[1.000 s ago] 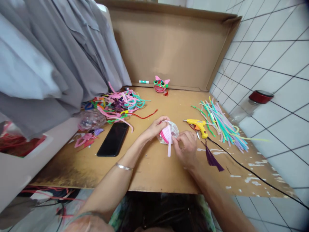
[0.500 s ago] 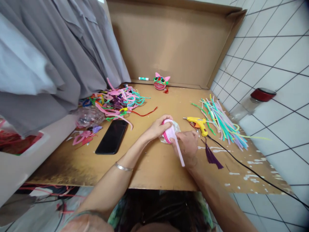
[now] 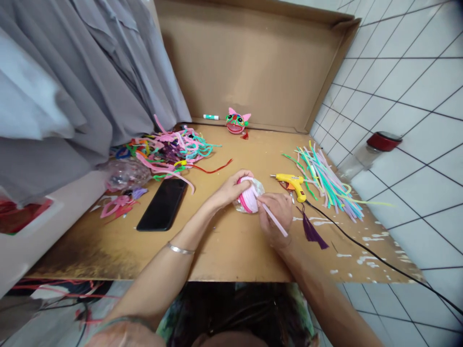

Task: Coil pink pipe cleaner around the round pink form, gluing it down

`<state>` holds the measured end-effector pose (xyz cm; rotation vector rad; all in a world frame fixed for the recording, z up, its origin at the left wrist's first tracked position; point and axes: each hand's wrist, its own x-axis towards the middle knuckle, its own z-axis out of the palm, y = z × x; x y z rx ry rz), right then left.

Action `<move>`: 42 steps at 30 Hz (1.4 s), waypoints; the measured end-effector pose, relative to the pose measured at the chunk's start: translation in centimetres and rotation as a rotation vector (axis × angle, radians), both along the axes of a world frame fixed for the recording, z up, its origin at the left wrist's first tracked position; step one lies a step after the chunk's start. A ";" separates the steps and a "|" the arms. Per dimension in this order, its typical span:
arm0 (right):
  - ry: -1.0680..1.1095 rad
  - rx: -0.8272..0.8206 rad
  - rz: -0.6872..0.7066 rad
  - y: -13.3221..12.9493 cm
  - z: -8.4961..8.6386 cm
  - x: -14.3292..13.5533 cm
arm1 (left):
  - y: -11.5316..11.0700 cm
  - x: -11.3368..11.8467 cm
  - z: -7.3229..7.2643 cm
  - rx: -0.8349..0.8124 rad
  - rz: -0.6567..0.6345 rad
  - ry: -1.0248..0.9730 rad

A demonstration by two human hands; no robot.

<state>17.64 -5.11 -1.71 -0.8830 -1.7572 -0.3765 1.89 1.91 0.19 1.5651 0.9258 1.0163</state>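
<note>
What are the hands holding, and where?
The left hand grips the round pink-and-clear craft piece at its upper left edge; the right hand pinches the pale pink fuzzy strip beside it.

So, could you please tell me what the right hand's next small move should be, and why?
I would probably have the right hand press the strip snugly beside the pale pink rows: its tail sticks out loose past the fingers, part of the clear ball looks uncovered, and the left hand steadies it.
</note>
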 end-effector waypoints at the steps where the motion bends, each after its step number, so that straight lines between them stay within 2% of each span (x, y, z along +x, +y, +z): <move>1: 0.008 0.015 -0.004 0.0 0.0 0.0 | 0.1 0.0 -0.1 -0.001 -0.003 -0.004; 9: -0.036 -0.043 -0.009 0.4 -0.4 -0.3 | -0.1 -0.1 0.2 -0.018 -0.017 -0.009; 15: 0.023 -0.178 0.072 -0.1 0.2 0.0 | -0.4 -0.3 0.7 0.018 -0.143 0.026; 20: 0.047 -0.249 0.101 -0.1 0.3 0.5 | -0.7 -0.5 1.1 0.018 -0.186 0.047; 25: -0.008 -0.298 0.098 0.0 0.1 0.5 | -0.8 -0.5 1.3 0.030 -0.184 0.083; 30: 0.049 -0.336 0.122 -0.1 0.2 0.4 | -0.7 -0.5 1.2 0.036 -0.194 0.086; 42: 0.033 -0.327 0.114 -0.2 0.5 0.4 | -0.6 -0.5 0.9 0.061 -0.204 0.090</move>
